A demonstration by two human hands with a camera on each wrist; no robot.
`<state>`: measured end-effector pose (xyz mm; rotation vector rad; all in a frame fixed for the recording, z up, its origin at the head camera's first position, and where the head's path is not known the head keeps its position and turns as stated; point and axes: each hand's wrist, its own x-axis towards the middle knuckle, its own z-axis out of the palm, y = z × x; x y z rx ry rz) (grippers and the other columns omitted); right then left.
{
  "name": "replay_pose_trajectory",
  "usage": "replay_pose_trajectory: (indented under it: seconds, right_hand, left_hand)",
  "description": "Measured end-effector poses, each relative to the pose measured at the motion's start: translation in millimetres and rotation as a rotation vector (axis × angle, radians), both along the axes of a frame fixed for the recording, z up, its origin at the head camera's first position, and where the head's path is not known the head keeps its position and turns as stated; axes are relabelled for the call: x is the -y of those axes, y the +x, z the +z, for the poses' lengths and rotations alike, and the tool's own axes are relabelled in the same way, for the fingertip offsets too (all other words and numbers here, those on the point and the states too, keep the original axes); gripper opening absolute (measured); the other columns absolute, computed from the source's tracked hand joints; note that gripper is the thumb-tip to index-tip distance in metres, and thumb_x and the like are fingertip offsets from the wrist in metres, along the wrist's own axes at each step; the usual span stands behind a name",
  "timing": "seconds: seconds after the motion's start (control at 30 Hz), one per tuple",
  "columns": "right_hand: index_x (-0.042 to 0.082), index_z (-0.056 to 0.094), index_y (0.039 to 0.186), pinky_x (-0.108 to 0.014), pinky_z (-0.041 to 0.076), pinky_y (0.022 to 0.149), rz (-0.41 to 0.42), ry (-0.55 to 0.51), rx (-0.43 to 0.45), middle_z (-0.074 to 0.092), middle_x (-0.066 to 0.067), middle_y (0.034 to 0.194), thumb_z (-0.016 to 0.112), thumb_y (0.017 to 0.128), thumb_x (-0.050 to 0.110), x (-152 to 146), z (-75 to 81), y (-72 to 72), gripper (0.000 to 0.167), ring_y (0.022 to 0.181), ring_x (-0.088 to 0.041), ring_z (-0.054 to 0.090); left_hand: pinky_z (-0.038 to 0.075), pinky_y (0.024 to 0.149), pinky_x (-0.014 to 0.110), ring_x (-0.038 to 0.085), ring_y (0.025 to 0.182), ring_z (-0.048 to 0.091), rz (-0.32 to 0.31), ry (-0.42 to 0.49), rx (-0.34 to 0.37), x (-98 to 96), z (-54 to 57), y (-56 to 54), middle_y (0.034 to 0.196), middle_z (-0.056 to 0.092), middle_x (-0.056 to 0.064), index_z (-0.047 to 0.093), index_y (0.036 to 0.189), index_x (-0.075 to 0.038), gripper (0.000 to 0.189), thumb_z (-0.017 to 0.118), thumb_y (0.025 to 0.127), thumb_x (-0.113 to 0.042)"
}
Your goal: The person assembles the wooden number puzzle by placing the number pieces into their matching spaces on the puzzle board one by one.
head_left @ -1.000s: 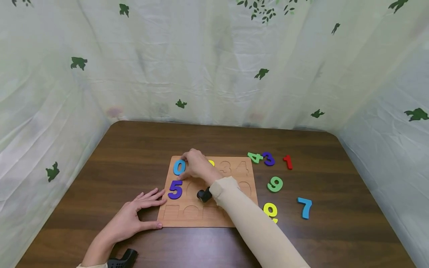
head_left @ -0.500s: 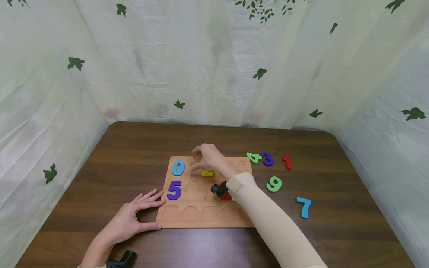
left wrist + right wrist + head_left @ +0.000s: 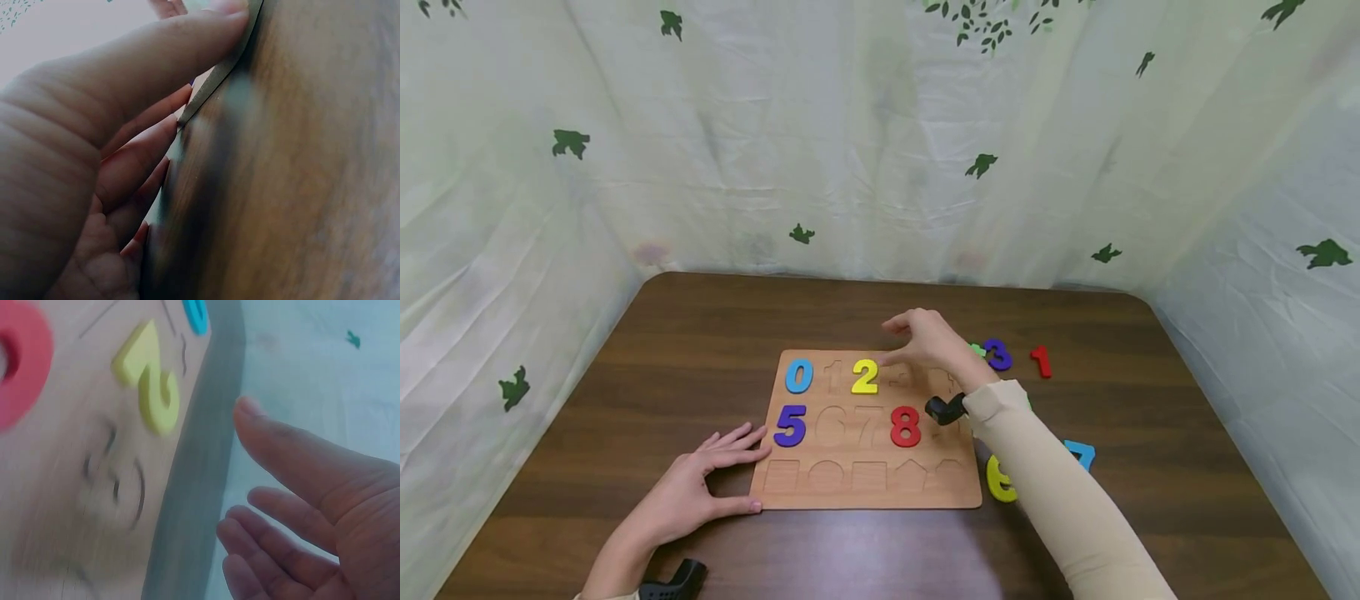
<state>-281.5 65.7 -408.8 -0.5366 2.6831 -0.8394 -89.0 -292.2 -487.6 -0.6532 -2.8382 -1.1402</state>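
A wooden number board (image 3: 842, 492) lies on the table. A blue 0 (image 3: 799, 377), a yellow 2 (image 3: 865, 377), a purple 5 (image 3: 790, 426) and a red 8 (image 3: 906, 427) sit on it. My left hand (image 3: 696, 477) rests at the board's left edge, thumb and fingertips touching it, as the left wrist view also shows. Above the board's upper right part is my right hand (image 3: 932, 340), its fingers spread and holding nothing. In the right wrist view, its thumb (image 3: 275, 437) stands apart from the fingers, near the outlined 3 slot.
Right of the board lie a purple 3 (image 3: 997, 354), a red 1 (image 3: 1041, 362), a blue 7 (image 3: 1081, 454) and a yellow number (image 3: 1000, 479). A green piece (image 3: 977, 350) is mostly hidden behind the right hand. A pale curtain (image 3: 880, 150) surrounds the table (image 3: 722, 325).
My right hand has let go of the blue 0 and moved right across the board, uncovering the yellow 2 and red 8. The left hand stays at the board's edge.
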Motion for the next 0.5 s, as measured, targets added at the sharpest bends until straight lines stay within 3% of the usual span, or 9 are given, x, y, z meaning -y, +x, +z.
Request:
replay_pose_trajectory:
  seconds: [0.3, 0.5]
  right_hand:
    - [0.008, 0.066, 0.147, -0.049, 0.056, 0.115, -0.102, -0.014, -0.004, 0.067, -0.015, 0.148, 0.092, 0.088, 0.029, -36, -4.7, -5.0, 0.067, 0.135, -0.034, 0.064]
    - [0.009, 0.063, 0.150, -0.053, 0.056, 0.115, -0.145, -0.024, -0.002, 0.064, -0.016, 0.151, 0.090, 0.090, 0.031, -61, -6.7, -6.5, 0.069, 0.138, -0.036, 0.062]
  left_hand:
    - [0.007, 0.120, -0.004, -0.015, 0.152, 0.031, 0.013, -0.017, 0.030, 1.4, -0.8, -0.1, 0.158, 0.060, 0.005, 0.075, 0.139, -0.026, 0.066, 0.092, 0.080, -0.050]
    - [0.007, 0.120, -0.004, -0.017, 0.151, 0.030, 0.009, -0.013, 0.019, 1.9, -1.2, -0.2, 0.158, 0.061, 0.006, 0.075, 0.139, -0.025, 0.066, 0.092, 0.079, -0.049]
